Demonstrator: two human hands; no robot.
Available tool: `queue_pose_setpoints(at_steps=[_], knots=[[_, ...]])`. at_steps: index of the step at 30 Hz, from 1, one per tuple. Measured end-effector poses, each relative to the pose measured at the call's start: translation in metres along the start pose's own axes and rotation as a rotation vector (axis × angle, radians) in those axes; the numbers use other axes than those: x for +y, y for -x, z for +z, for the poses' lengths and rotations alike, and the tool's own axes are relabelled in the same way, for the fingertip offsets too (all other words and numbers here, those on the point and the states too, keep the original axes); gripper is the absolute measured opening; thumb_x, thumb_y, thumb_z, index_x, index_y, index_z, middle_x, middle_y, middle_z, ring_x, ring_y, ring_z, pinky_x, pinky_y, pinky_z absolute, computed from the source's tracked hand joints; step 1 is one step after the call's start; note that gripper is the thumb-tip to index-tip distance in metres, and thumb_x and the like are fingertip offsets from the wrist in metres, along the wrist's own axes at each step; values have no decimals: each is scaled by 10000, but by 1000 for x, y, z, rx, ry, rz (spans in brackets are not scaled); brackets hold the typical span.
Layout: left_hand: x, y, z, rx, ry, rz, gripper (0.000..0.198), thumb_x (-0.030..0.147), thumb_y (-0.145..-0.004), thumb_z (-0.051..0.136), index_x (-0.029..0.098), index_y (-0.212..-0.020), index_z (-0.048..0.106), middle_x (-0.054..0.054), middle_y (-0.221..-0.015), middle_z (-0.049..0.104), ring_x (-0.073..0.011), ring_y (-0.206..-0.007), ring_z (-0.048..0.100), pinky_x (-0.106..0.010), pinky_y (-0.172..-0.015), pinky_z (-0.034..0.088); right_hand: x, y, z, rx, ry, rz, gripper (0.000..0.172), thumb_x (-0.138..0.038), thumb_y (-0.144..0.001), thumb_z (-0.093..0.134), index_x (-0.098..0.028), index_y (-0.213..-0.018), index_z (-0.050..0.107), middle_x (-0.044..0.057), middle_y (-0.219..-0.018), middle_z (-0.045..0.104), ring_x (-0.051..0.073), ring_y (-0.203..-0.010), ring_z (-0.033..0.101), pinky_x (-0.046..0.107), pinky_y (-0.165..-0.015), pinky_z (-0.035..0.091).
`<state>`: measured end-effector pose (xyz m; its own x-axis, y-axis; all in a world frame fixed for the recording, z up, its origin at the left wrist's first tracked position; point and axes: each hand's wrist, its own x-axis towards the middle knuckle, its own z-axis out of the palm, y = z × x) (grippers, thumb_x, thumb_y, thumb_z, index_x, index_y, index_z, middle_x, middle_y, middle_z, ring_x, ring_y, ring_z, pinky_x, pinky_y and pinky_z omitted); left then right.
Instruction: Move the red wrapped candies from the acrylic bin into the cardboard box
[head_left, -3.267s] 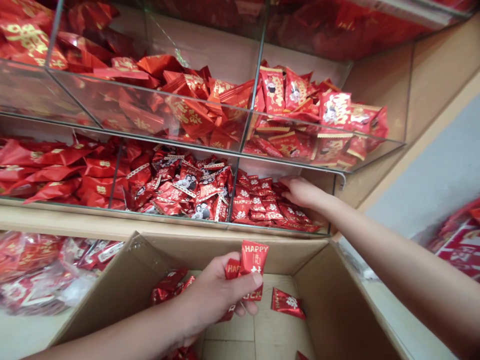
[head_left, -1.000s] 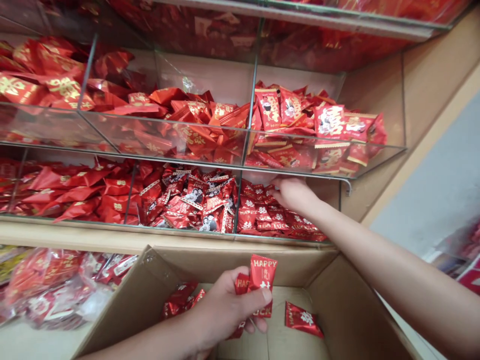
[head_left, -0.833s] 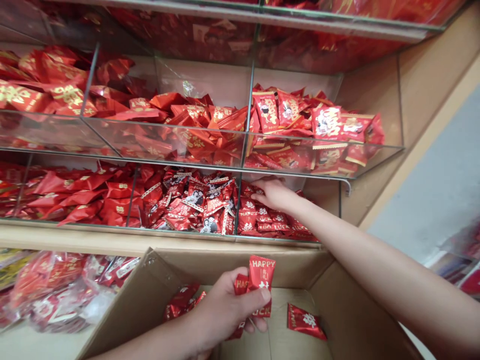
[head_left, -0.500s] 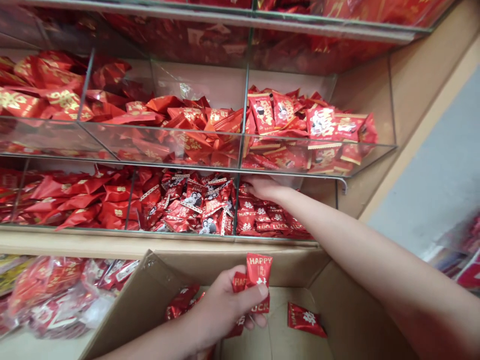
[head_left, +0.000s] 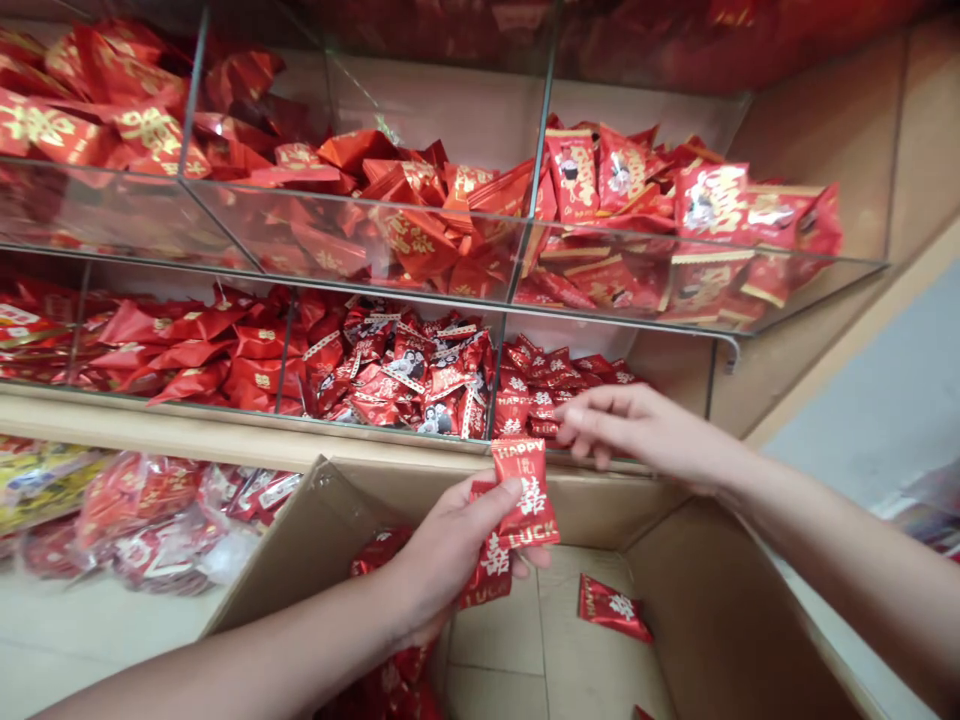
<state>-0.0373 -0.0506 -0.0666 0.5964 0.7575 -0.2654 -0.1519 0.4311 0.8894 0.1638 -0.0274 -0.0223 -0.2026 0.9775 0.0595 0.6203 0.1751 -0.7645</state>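
Well, the left hand (head_left: 442, 535) is near the middle of the frame, above the open cardboard box (head_left: 592, 512), with a firm pinch on small red packets. Its thumb presses on the front packet (head_left: 531, 500), which stands nearly upright and reads HAPPY at the top and LUCK at the bottom; a second packet (head_left: 491, 570) sits partly behind it in the same grip.

Right of centre, the right hand (head_left: 649, 430) is raised over the box's far edge, fingers bent and thumb drawn toward them; I can't tell whether anything is pinched there. Just behind it, matching small packets (head_left: 521, 360) fill the lower right compartment, beside packets with white dotted edges (head_left: 409, 365) across a clear divider (head_left: 497, 385).

Down in the box, a loose packet (head_left: 615, 608) lies on the bottom at lower right, well apart from a darker heap (head_left: 405, 690) partly hidden under the left arm. Clear bags (head_left: 161, 525) of red goods lie at lower left.
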Motion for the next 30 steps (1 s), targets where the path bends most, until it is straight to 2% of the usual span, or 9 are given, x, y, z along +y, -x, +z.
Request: queue_pose_setpoints(at_steps=[3,7,10,14,17,19,23,27,30], knots=[[-1,0,0,-21,-5,59,244,368,-768,521,127,-797,544,-24,-642,613,-72,-505,552,-167,-496,387,-14,21,30,-91,-140,-70,247,-406,-722,535,-162,-754,560,1,-660,561,95,-596,502,225,-544,421],[-3,1,1,-21,21,119,237,345,-752,551,151,-888,558,-30,-787,629,-107,-626,599,-207,-589,427,-15,29,51,-45,-277,-101,206,-357,-692,588,-175,-735,500,-19,-664,518,81,-589,467,215,-530,407],[-4,-3,0,9,-12,125,268,356,-739,563,140,-898,566,-46,-800,635,-124,-634,603,-229,-603,436,-9,31,57,-6,-356,-77,204,-320,-713,570,-180,-828,477,-5,-707,535,92,-623,500,235,-566,432],[-2,-7,0,81,-9,160,284,388,-740,547,131,-860,567,-43,-773,633,-108,-608,573,-224,-588,440,-8,36,60,69,-216,-230,433,-272,-699,594,-237,-1079,391,17,-848,572,131,-752,548,288,-673,455],[3,-6,1,38,-56,159,268,378,-751,536,132,-856,560,-27,-728,618,-108,-621,571,-222,-597,442,-12,39,61,51,-103,-269,293,-266,-704,589,-249,-980,491,14,-827,587,138,-750,556,289,-670,460],[6,-4,3,7,-87,153,281,386,-770,504,132,-885,540,-27,-709,606,-114,-598,579,-223,-565,438,-13,35,57,67,-191,-204,210,-286,-715,571,-231,-912,523,3,-752,589,125,-683,563,275,-618,471],[7,-2,5,49,-89,180,297,373,-776,488,156,-977,465,-33,-777,593,-109,-553,574,-201,-465,389,-6,6,29,199,-303,-88,304,-323,-662,613,-175,-916,536,14,-724,601,117,-607,568,254,-542,479],[1,-2,3,47,-117,143,292,300,-753,525,167,-996,433,-11,-766,577,-95,-544,561,-203,-477,374,9,-46,-9,414,43,83,285,-279,-688,587,-141,-937,569,28,-698,617,107,-500,559,241,-511,459],[-4,-2,1,24,-140,116,307,278,-745,536,171,-1010,423,-9,-767,573,-93,-555,558,-205,-485,367,13,-78,-22,389,218,241,271,-235,-710,556,-156,-968,584,42,-772,636,109,-490,576,220,-483,438]])
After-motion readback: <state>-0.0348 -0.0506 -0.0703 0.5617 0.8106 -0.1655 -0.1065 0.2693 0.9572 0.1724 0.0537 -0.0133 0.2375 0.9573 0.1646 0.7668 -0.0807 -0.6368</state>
